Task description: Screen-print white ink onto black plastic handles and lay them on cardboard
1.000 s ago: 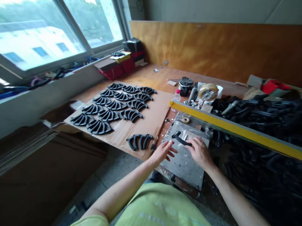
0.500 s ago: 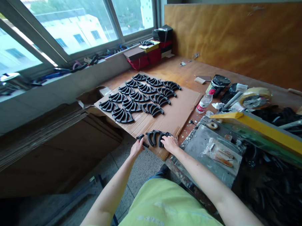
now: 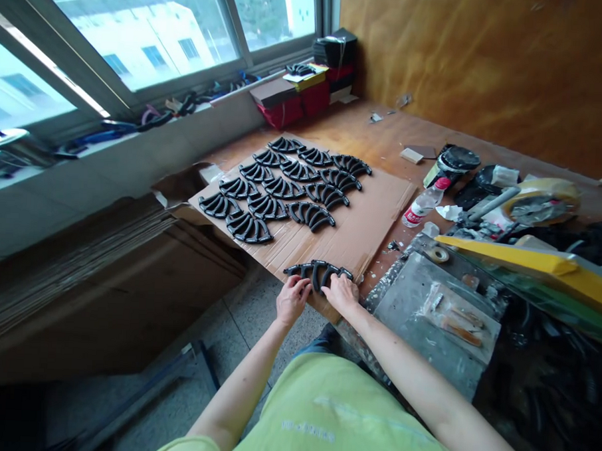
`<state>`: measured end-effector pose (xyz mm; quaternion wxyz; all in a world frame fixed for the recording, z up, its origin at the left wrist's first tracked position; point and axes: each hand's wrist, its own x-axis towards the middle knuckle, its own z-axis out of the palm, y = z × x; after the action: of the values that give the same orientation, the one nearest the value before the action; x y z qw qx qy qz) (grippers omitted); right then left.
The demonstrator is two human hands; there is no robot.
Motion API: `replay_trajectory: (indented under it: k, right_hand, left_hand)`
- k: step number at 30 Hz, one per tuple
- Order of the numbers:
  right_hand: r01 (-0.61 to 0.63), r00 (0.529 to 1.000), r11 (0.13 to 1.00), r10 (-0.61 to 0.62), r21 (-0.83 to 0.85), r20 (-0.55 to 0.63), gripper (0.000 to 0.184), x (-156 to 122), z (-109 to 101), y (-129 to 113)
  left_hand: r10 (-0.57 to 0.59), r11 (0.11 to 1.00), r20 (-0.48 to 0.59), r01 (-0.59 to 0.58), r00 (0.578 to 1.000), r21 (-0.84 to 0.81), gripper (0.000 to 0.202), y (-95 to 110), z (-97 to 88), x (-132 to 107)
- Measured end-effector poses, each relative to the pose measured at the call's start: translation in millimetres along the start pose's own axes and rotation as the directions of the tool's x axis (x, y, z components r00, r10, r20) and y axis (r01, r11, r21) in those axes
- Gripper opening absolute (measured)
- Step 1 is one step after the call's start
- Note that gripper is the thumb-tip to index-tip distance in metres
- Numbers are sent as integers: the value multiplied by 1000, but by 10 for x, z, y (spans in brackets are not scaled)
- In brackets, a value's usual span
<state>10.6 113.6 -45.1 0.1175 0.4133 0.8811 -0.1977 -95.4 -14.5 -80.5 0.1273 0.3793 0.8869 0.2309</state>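
Note:
A row of black curved pieces (image 3: 319, 274), shaped like T-topped handles, lies fanned side by side on the near edge of a cardboard sheet (image 3: 366, 218). My left hand (image 3: 292, 298) closes on the leftmost piece, its fingers bent over the lower part. At the right end, my right hand (image 3: 341, 292) grips the row with thumb and fingers, partly hiding the pieces there. Farther up the same sheet, several fans of like black pieces (image 3: 266, 206) lie in neat overlapping rows.
Right of the sheet stand a plastic bottle (image 3: 424, 203) with a red cap and a smeared black pot (image 3: 453, 167). A grey board (image 3: 408, 290) carries a tape roll (image 3: 437, 254) and a bag of small tools (image 3: 456, 319). Red-sided boxes (image 3: 286, 110) sit by the window.
My left hand has brought a separate black piece rightward against the row's left end. My right hand stays at the right end. The camera view has shifted slightly.

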Motion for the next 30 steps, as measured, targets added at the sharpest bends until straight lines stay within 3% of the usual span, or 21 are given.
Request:
replay_trajectory:
  k: [3,6,12,23,26,30]
  right_hand:
    - [1,1000,1000,-1,11,1,41,33,-33,5]
    - [3,1000,1000,-3,12,-11,39,18,-62,46]
    - [14,1000,1000,-14,25,6,37,-45,-40,85]
    - [37,998,965,-47,259,32,44,62,14,-5]
    - [18,1000,941,-17,338,-6,48,95,54,-131]
    - [49,998,900,-33,432,-45,54,366,61,-414]
  left_hand:
    - [-22,996,61,16,998,92,36,30,12,57]
    - [-46,992,43,41,998,119,36,33,-13,153]
    - [29,996,97,-38,995,87,35,28,-46,245]
    - [17,984,98,-34,995,176,47,87,106,299]
    - [95,982,103,-110,990,155,44,-17,13,528]
    - [182,967,203,-212,962,141,41,-240,-282,1100]
